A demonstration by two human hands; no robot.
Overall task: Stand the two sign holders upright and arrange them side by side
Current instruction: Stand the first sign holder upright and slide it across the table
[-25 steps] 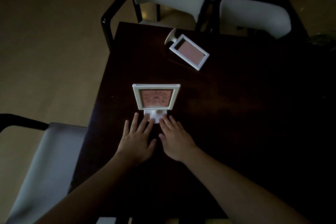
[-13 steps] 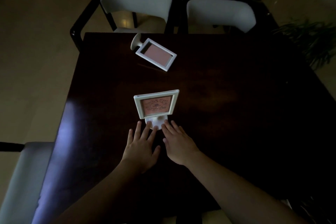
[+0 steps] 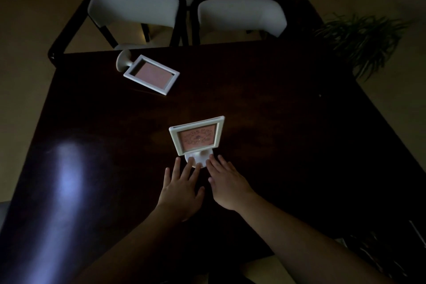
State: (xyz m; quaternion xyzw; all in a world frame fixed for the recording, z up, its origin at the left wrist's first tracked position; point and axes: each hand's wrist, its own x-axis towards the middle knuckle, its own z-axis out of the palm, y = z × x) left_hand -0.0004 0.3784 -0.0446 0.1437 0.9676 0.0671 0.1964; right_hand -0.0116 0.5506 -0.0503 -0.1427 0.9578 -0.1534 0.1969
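One sign holder up and being squared off, one still down.

The near sign holder stands upright mid-tabletop, its frame turned slightly since a second ago while both hands stayed at its round base. The left hand and right hand lie flat, fingers spread open and touching the base, gripping nothing. The second sign holder still lies flat at the far left of the tabletop, well apart, so it likely comes next.

A dim room is shown: a dark tabletop, two white chairs at 12 o'clock, a plant at 2 o'clock, beige floor.
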